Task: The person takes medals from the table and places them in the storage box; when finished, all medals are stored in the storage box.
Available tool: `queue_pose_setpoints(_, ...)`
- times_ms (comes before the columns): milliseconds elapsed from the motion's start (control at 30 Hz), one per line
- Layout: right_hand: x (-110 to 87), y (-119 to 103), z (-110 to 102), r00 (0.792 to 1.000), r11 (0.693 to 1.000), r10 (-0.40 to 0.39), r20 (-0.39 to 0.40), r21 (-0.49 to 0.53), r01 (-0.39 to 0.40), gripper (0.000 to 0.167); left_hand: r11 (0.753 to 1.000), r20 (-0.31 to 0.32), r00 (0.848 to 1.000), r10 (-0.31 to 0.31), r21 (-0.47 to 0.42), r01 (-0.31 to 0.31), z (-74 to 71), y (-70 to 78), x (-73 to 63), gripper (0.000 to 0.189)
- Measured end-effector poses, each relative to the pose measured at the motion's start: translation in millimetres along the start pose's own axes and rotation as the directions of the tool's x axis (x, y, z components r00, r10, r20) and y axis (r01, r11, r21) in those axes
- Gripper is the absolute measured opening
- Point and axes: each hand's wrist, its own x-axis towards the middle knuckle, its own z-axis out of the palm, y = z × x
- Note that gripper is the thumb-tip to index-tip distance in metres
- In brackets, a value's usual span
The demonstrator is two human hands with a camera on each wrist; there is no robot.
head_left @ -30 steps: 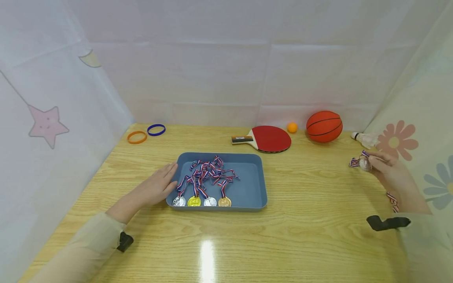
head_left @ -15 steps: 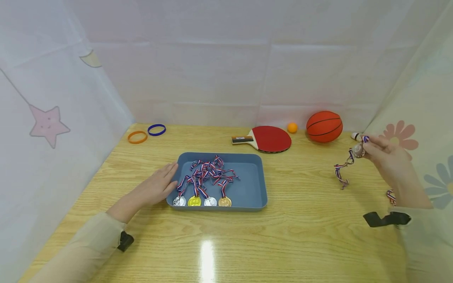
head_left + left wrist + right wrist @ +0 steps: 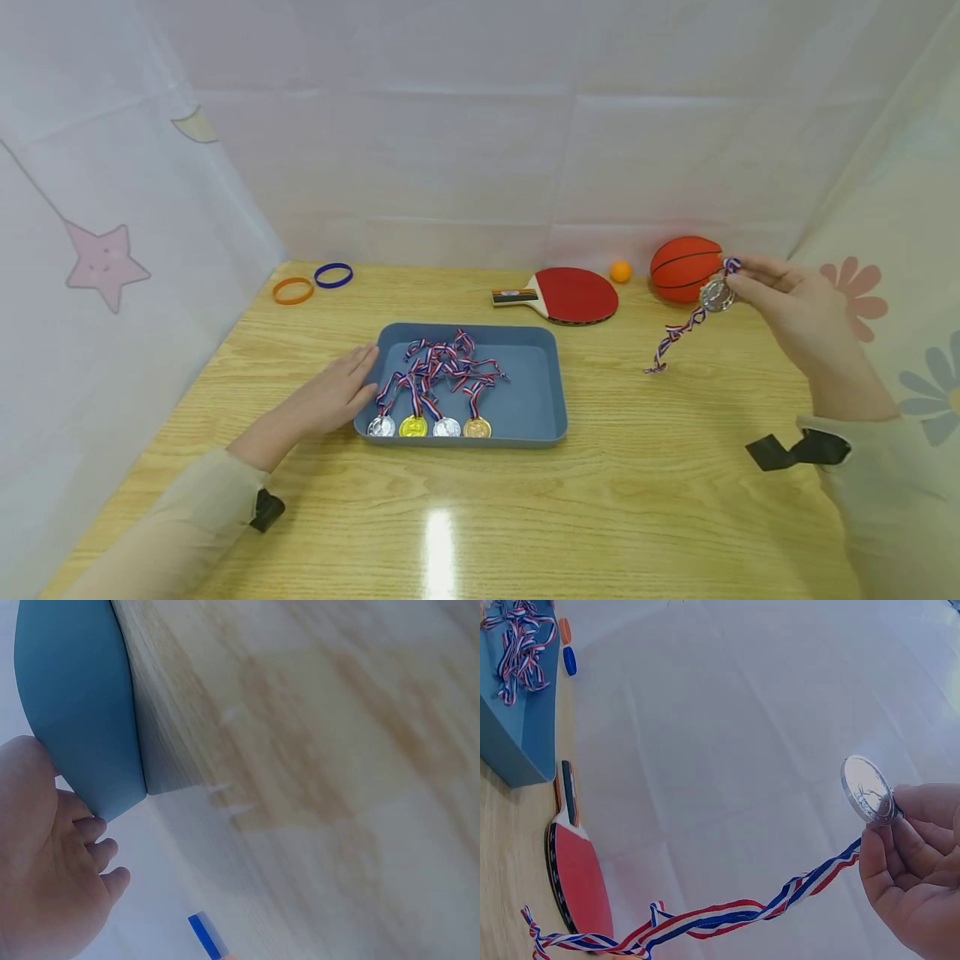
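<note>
A silver medal (image 3: 717,295) hangs in the air at the right, pinched by its edge between the thumb and fingers of my right hand (image 3: 802,321). Its red, white and blue ribbon (image 3: 720,919) trails down to the left, twisted. My left hand (image 3: 326,392) lies with straight fingers against the left side of a blue-grey tray (image 3: 525,392). Inside the tray, two silver medals (image 3: 381,426), a yellow-gold medal (image 3: 413,426) and a bronze-toned medal (image 3: 477,427) line the near edge, their ribbons (image 3: 442,367) tangled behind them.
Along the back of the wooden table (image 3: 637,500) lie an orange wristband (image 3: 292,291), a blue wristband (image 3: 333,275), a red table tennis bat (image 3: 573,295), an orange ball (image 3: 620,271) and a small basketball (image 3: 682,268). White curtains (image 3: 450,167) enclose the table.
My right hand has lifted the silver medal and carried it left, from near the shuttlecock to in front of the basketball; its ribbon has unfurled. My left hand has stayed at the tray.
</note>
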Motion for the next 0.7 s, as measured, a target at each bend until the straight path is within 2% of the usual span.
queue_pose_setpoints(100, 3.2, -15.1, 10.8, 0.999, 0.985, -0.035, 0.022, 0.167, 0.031, 0.028, 1.000, 0.001, 1.000, -0.002, 0.001, 0.002, 1.0, -0.7, 0.4, 0.058)
queue_pose_setpoints(133, 4.3, -20.4, 14.5, 0.998, 0.980, -0.050, 0.027, 0.193, 0.044, 0.027, 1.000, 0.001, 1.000, -0.004, 0.002, 0.004, 1.3, -1.0, 0.5, 0.058)
queue_pose_setpoints(300, 9.2, -44.4, 34.1, 0.985, 0.962, -0.163, 0.058, 0.232, 0.146, 0.025, 1.000, 0.001, 1.000, -0.007, -0.001, 0.007, 1.4, -1.4, 0.8, 0.059)
queue_pose_setpoints(400, 12.1, -54.8, 46.0, 0.963, 0.921, -0.251, 0.093, 0.328, 0.208, 0.026, 1.000, 0.000, 1.000, -0.006, -0.001, 0.006, 1.3, -1.7, 0.8, 0.059)
queue_pose_setpoints(467, 14.4, -60.5, 53.8, 0.947, 0.883, -0.300, 0.118, 0.410, 0.228, 0.026, 1.000, 0.001, 1.000, -0.005, 0.003, 0.005, 1.3, -1.8, 0.9, 0.059)
queue_pose_setpoints(500, 15.4, -63.3, 57.5, 0.940, 0.873, -0.317, 0.127, 0.425, 0.237, 0.026, 1.000, 0.000, 1.000, -0.004, 0.006, 0.004, 1.5, -2.1, 0.9, 0.059)
queue_pose_setpoints(600, 18.9, -71.1, 68.1, 0.929, 0.870, -0.335, 0.159, 0.431, 0.240, 0.026, 1.000, -0.001, 1.000, -0.001, 0.011, 0.001, 1.7, -2.2, 0.7, 0.058)
queue_pose_setpoints(700, 23.7, -76.8, 79.6, 0.923, 0.886, -0.330, 0.198, 0.402, 0.230, 0.025, 1.000, -0.009, 1.000, 0.007, 0.013, -0.007, 1.8, -2.0, 0.5, 0.058)
